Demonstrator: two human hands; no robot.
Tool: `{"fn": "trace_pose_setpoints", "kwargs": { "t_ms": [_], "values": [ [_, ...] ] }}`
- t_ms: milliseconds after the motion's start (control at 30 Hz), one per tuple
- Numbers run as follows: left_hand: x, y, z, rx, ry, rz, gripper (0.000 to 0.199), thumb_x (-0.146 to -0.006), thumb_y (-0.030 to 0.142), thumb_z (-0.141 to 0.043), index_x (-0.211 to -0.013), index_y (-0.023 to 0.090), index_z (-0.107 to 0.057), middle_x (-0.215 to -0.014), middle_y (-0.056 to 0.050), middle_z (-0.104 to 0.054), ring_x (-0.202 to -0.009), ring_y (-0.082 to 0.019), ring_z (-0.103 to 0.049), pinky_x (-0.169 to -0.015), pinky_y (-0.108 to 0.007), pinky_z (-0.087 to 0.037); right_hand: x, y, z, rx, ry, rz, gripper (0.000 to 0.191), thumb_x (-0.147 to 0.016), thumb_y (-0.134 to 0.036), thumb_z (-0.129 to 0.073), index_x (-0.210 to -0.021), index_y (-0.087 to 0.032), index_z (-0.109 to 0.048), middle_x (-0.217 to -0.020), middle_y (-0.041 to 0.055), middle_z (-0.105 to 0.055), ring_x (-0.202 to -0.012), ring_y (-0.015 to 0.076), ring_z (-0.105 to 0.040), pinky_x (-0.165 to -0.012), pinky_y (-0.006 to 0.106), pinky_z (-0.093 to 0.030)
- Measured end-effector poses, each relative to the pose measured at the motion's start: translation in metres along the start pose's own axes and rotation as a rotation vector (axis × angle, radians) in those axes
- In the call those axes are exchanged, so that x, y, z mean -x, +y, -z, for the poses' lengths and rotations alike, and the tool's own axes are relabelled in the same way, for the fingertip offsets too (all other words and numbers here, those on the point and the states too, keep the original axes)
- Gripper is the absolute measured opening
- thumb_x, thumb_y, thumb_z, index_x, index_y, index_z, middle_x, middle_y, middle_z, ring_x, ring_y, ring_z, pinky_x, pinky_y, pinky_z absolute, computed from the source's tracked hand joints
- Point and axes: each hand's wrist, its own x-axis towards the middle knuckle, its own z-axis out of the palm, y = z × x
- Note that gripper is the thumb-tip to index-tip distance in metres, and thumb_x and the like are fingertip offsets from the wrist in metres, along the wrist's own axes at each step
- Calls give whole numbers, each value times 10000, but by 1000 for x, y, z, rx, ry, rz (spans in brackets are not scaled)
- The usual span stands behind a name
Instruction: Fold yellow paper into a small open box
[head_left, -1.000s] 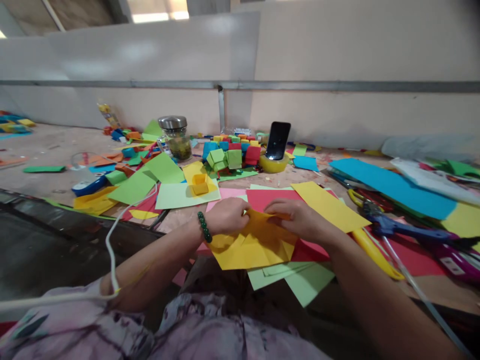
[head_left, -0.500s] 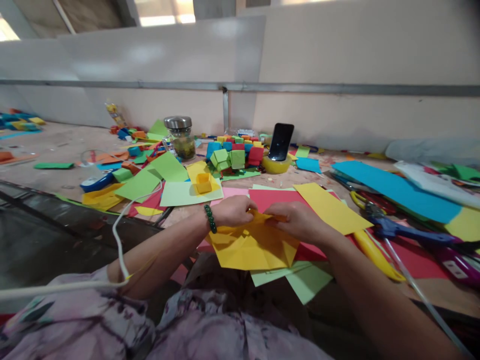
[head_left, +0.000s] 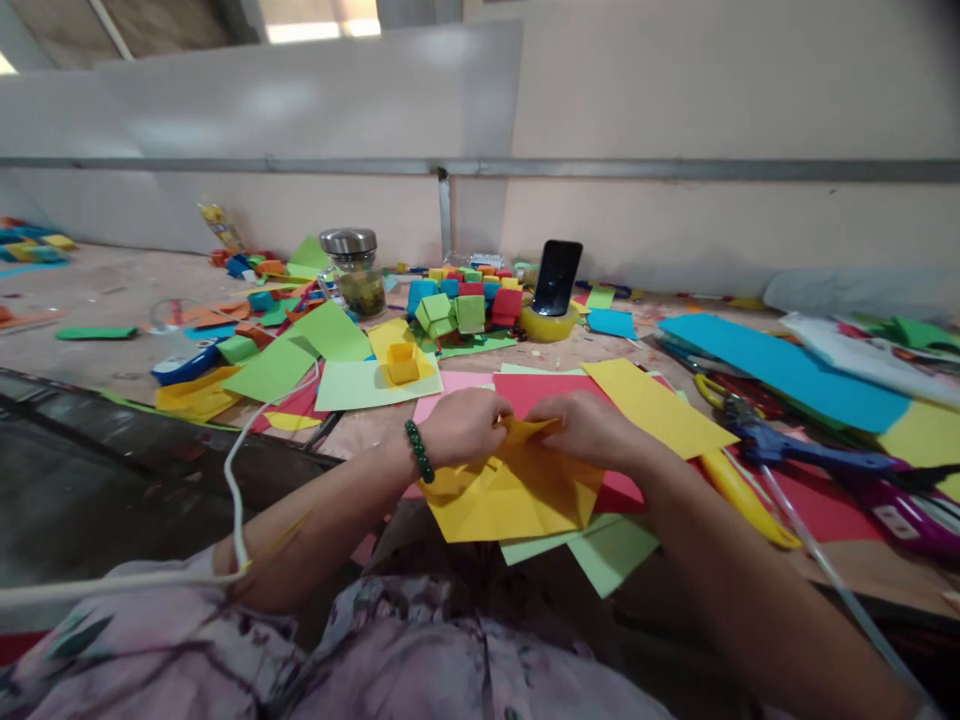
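A creased sheet of yellow paper [head_left: 517,500] is held between my two hands at the table's front edge, its far edge pinched up into a fold. My left hand [head_left: 465,425], below a green bead bracelet, grips the fold's left side. My right hand [head_left: 581,425] pinches the fold on the right, a short gap from the left. Fingertips of both are partly hidden behind the paper. Red paper [head_left: 544,385] and pale green sheets [head_left: 611,550] lie under the yellow sheet. Beyond my left hand sits a small folded yellow paper box [head_left: 403,363].
Folded paper cubes [head_left: 450,310] are piled at the back, near a glass jar [head_left: 356,280] and a phone [head_left: 557,280] propped on a tape roll [head_left: 550,323]. Blue-handled pliers [head_left: 795,445] and a yellow cutter [head_left: 742,500] lie right. A white cable [head_left: 236,480] crosses my left arm.
My right hand has shifted slightly along the paper's fold, its fingers now drawn in closer around it. The view has moved a little, so everything sits slightly further left.
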Motion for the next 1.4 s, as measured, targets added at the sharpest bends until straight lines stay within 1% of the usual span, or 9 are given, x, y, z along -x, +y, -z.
{"fn": "trace_pose_setpoints", "kwargs": {
  "t_ms": [267, 533, 667, 800, 900, 1000, 1100, 1167, 1400],
  "values": [
    [-1, -5, 2, -12, -151, -69, 233, -736, 233, -535, -896, 228, -705, -814, -24, -718, -702, -169, -624, -575, -229, -412, 0, 3, -7, -143, -29, -12, 229, -697, -138, -570, -840, -187, -742, -782, 24, -742, -701, 177, -637, -591, 226, -430],
    [9, 5, 13, -129, -26, 66, 229, -796, 266, -490, -814, 165, -695, -810, -113, -707, -762, -250, -656, -632, -307, -456, 3, 3, -2, -239, -57, 62, 158, -747, -250, -618, -848, -174, -712, -807, 24, -721, -750, 194, -619, -674, 261, -462],
    [13, 7, 12, -158, 20, 91, 249, -815, 242, -463, -845, 160, -696, -839, -119, -704, -807, -264, -660, -661, -325, -471, 8, 6, -1, -290, -22, 101, 187, -733, -162, -563, -872, -186, -685, -857, 27, -713, -806, 193, -629, -728, 271, -478],
    [25, 12, 10, -172, 31, 74, 278, -844, 232, -444, -966, 190, -691, -946, -108, -687, -889, -262, -653, -735, -336, -485, 11, 10, -5, -264, 53, 104, 337, -599, -8, -431, -786, -196, -639, -809, 8, -695, -784, 169, -630, -705, 255, -471],
    [39, 8, 14, -103, -91, -30, 501, -856, 463, -513, -1285, 209, -559, -1127, -143, -639, -1023, -315, -618, -827, -394, -489, 13, 13, -6, -202, 139, 97, 361, -532, 10, -388, -733, -201, -602, -754, -5, -677, -741, 161, -624, -656, 243, -454],
    [47, -7, 25, 146, -321, -163, 928, -808, 670, -509, -1521, 173, -184, -1430, -180, -462, -1274, -329, -476, -1034, -422, -386, 17, 14, -4, -214, 218, 136, 341, -526, 4, -382, -711, -202, -580, -757, -5, -681, -738, 162, -633, -654, 246, -457],
    [49, -26, 33, 365, -448, -220, 894, -882, 642, -410, -1532, 122, -84, -1591, -136, -184, -1438, -270, -256, -1160, -353, -211, 20, 11, 0, -242, 288, 201, 282, -570, -8, -412, -705, -199, -570, -807, 18, -705, -739, 171, -647, -658, 259, -473],
    [49, -35, 34, 432, -461, -215, 811, -920, 601, -358, -1532, 132, -107, -1603, -96, -128, -1459, -247, -198, -1174, -332, -163, 22, 9, 1, -228, 329, 254, 260, -594, -12, -431, -708, -200, -571, -821, 27, -714, -735, 173, -650, -655, 263, -480],
    [53, -28, 17, 447, -336, -97, 859, -859, 541, -548, -1522, 159, -158, -1514, -127, -384, -1341, -272, -423, -1070, -332, -348, 23, 3, 3, -127, 388, 301, 227, -694, -47, -523, -813, -205, -635, -804, 29, -713, -716, 168, -653, -655, 261, -495]
  ]
}}
